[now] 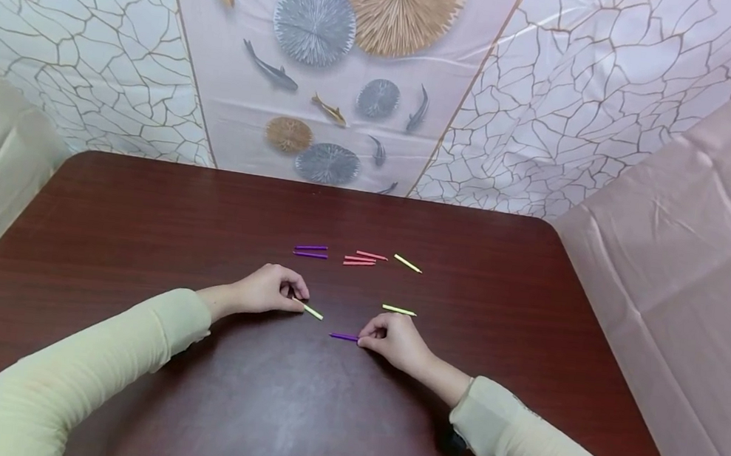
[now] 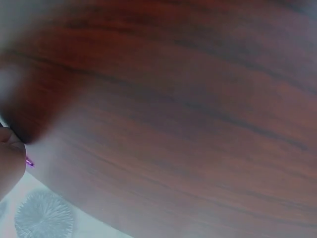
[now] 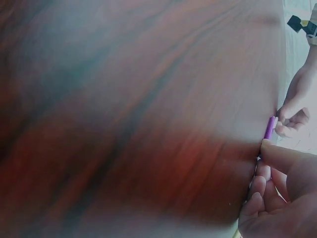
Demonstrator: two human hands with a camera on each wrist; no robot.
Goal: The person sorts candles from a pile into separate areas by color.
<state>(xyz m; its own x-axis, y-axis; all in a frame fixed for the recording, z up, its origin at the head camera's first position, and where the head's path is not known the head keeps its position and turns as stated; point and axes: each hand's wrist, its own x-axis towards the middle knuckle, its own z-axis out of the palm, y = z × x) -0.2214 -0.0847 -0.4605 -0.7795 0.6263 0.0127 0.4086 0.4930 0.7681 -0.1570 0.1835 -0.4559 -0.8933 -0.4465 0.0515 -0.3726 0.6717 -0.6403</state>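
My left hand (image 1: 265,289) pinches one end of a thin yellow candle (image 1: 313,312) between thumb and fingers, low over the table. To its right, my right hand (image 1: 399,341) pinches a thin purple candle (image 1: 343,337), which points left. The right wrist view also shows that purple candle (image 3: 270,128) between thumb and fingers, with the left hand (image 3: 295,116) beyond it. Just behind the right hand lies another yellow candle (image 1: 400,310). The left wrist view catches only part of the left hand (image 2: 11,161) and a bit of purple.
Farther back on the dark brown table (image 1: 173,208) lie two purple candles (image 1: 310,255), three pink candles (image 1: 360,259) and one yellow candle (image 1: 408,264). A patterned cloth (image 1: 232,95) hangs behind the table's far edge, and plain cloth (image 1: 692,240) hangs at the right.
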